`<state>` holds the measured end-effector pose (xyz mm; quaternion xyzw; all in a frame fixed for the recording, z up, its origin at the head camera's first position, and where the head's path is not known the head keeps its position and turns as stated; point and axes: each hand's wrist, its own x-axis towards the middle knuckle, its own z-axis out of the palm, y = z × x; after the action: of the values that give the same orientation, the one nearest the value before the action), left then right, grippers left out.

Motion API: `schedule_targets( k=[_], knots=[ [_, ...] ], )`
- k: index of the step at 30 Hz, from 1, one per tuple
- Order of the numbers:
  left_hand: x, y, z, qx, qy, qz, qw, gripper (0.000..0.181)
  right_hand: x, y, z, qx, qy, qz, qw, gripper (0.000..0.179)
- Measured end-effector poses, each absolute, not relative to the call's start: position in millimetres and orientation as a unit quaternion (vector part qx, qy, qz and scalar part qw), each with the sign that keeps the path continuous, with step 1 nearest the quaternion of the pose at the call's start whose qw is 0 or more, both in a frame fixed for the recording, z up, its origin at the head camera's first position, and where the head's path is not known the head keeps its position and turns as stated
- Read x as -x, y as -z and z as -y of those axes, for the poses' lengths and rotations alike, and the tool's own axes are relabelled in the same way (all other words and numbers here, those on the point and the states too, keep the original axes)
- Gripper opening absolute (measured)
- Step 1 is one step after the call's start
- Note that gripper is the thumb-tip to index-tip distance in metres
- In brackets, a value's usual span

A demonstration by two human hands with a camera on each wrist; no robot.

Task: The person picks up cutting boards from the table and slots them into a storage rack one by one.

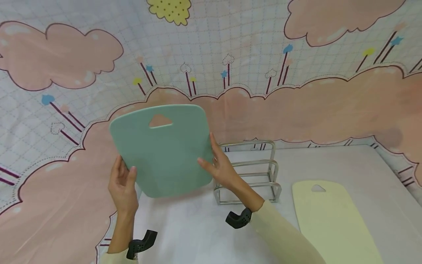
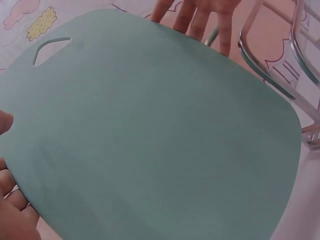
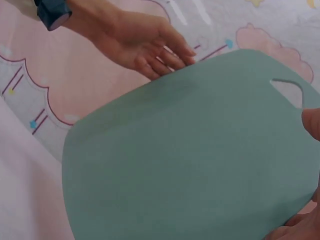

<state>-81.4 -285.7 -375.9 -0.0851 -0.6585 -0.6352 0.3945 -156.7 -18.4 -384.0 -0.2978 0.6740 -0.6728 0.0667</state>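
A mint-green cutting board [image 1: 165, 154] with a cut-out handle hole near its top edge is held up above the white table, its broad face toward me. My left hand [image 1: 124, 187] holds it by the left edge, fingers at the rim and thumb at the front. On the opposite side my right hand [image 1: 224, 168] grips the board, its thumb [image 3: 311, 122] over the front face and its other fingers partly hidden behind. Behind and right of the board stands a metal wire rack [image 1: 276, 172], partly covered by the board and right hand.
A pale yellow cutting board [image 1: 329, 220] lies flat at the right of the white table [image 1: 197, 238]. A pink and white cloth [image 1: 313, 110] with clouds hangs behind the table and down its left side.
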Motion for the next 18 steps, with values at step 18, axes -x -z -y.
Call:
schedule_targets(
  k=[18],
  knots=[
    [100.6,391.6,252.3,0.143,0.676,0.643,0.329,0.056,171.3,385.1,-20.5,0.279,0.651,-0.706,0.002,0.082]
  ],
)
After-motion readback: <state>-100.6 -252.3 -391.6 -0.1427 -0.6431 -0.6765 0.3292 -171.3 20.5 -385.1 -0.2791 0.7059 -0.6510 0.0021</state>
